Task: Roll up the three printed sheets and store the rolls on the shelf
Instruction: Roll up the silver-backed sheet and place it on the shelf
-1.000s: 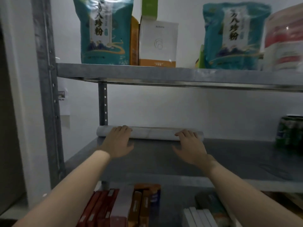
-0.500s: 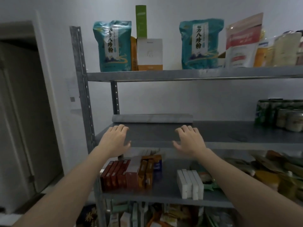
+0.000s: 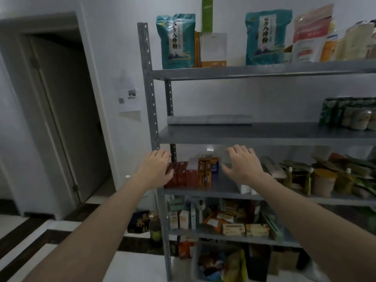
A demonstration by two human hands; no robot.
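One pale grey rolled sheet [image 3: 209, 120] lies lengthwise at the back left of the metal shelf [image 3: 264, 133], against the wall. My left hand [image 3: 155, 169] hovers palm down, fingers apart, in front of the shelf and below the roll, holding nothing. My right hand [image 3: 242, 164] floats at the same height, fingers spread, also empty. Both hands are well clear of the roll. No other roll or sheet is in view.
Green cans [image 3: 350, 113] stand at the right of the same shelf. Teal bags [image 3: 176, 40] and boxes fill the top shelf. Red and orange cartons [image 3: 191, 174] sit on the shelf below. A dark doorway [image 3: 61, 110] opens at the left.
Both hands have left the roll and drawn back toward me, below the shelf's front edge. The view has pulled away from the shelving, so more of the rack and the doorway shows.
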